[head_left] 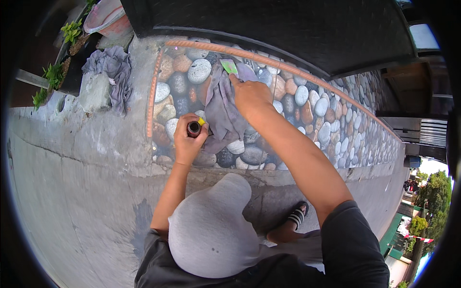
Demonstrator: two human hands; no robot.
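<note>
My left hand (186,146) is wrapped round a small dark bottle (194,127) whose round mouth faces up. A small yellow piece (201,121) shows beside the bottle at my fingertips; I cannot tell whether it is part of it. Farther off, my right hand (253,98) is closed, its index finger stretched onto a flat green piece (229,67). The palm and other fingers of that hand are hidden from above. Under and beside the green piece, a crumpled grey cloth (223,113) lies across the pebble-patterned surface (178,82), between my two hands.
A terracotta-coloured strip (269,61) borders the patterned surface, with a large black panel (269,29) beyond. At left another grey cloth (115,67) drapes over a concrete block (94,93), near a bucket (108,21) and potted plants (53,74). Concrete pavement (72,192) spreads below.
</note>
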